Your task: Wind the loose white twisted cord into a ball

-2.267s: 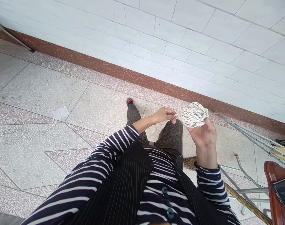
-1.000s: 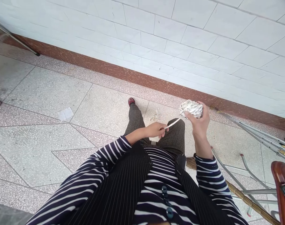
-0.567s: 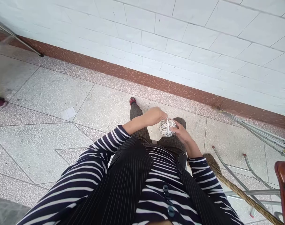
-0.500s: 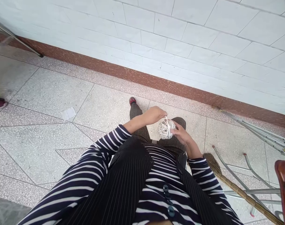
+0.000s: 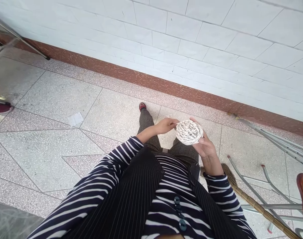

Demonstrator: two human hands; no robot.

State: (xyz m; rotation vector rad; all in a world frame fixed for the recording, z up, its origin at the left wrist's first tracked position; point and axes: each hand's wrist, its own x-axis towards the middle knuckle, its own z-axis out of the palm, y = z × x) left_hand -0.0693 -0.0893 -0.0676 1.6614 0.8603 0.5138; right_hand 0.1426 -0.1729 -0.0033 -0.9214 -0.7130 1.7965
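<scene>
A small round woven piece of white twisted cord (image 5: 188, 132) is held up in front of my lap, its knotted, spiralling face turned toward me. My right hand (image 5: 206, 148) grips it from the right, with the thumb on the near edge and fingers showing past the far rim. My left hand (image 5: 166, 125) is at its left edge. The left thumb and forefinger are pinched together there on a cord end, mostly hidden by the fingers.
A straw broom (image 5: 261, 207) leans at the right, beside a metal-legged chair frame (image 5: 251, 187) and folded metal poles (image 5: 273, 137). Ahead stands a white tiled wall (image 5: 166, 43). A white paper scrap (image 5: 75, 119) lies on the floor to the left, near another person's shoe (image 5: 1, 108).
The woven piece has turned to show its broad face and shifted right with my right hand. My left hand has come down slightly to its left edge.
</scene>
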